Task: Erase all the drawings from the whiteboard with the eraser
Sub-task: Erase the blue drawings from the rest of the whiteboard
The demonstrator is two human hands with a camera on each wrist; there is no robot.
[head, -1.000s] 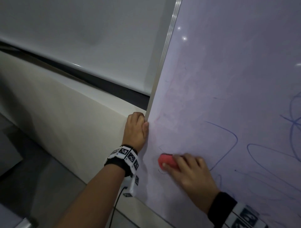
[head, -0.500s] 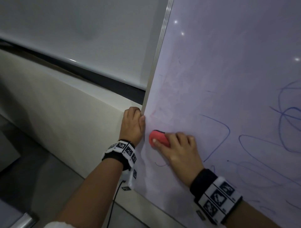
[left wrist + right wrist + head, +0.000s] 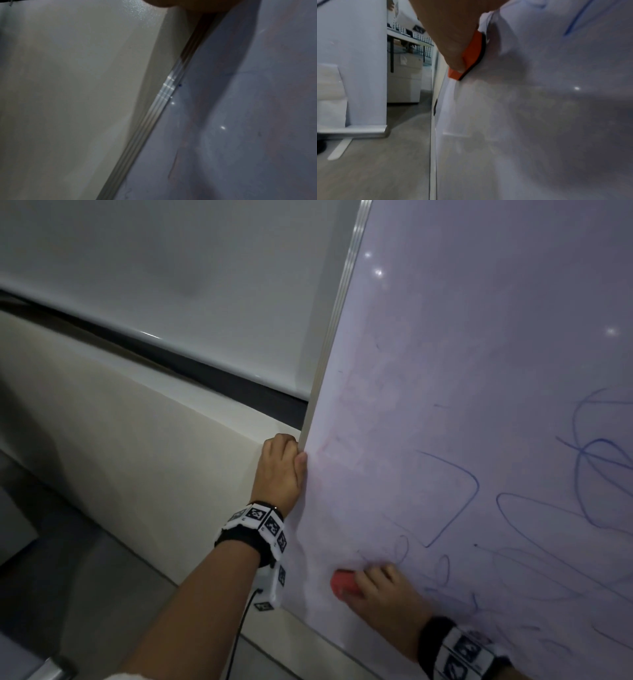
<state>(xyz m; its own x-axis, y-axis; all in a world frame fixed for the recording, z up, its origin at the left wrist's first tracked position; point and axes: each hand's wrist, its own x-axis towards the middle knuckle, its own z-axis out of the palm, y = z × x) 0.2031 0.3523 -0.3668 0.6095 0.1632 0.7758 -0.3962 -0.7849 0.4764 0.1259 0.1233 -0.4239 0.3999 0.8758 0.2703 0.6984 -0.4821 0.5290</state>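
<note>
The whiteboard (image 3: 462, 354) fills the right of the head view, its metal left edge (image 3: 337, 313) running up and down. Blue scribbles (image 3: 534, 529) cover its lower right; the area near the edge is faintly smudged. My right hand (image 3: 383, 594) grips the red eraser (image 3: 344, 583) and presses it flat on the board low down, near the left edge. In the right wrist view the eraser (image 3: 471, 56) shows orange with a black felt face against the board. My left hand (image 3: 281, 470) grips the board's left edge, fingers curled behind it, thumb on the front.
A cream ledge (image 3: 120, 419) and a grey wall panel (image 3: 171, 275) lie left of the board. The right wrist view shows grey floor (image 3: 376, 162), a white pillar (image 3: 351, 60) and a cabinet (image 3: 404, 78) beyond the board's edge.
My right hand carried the eraser up toward the left hand, then down again to a lower spot near the board's left edge. The left hand kept its hold on the edge.
</note>
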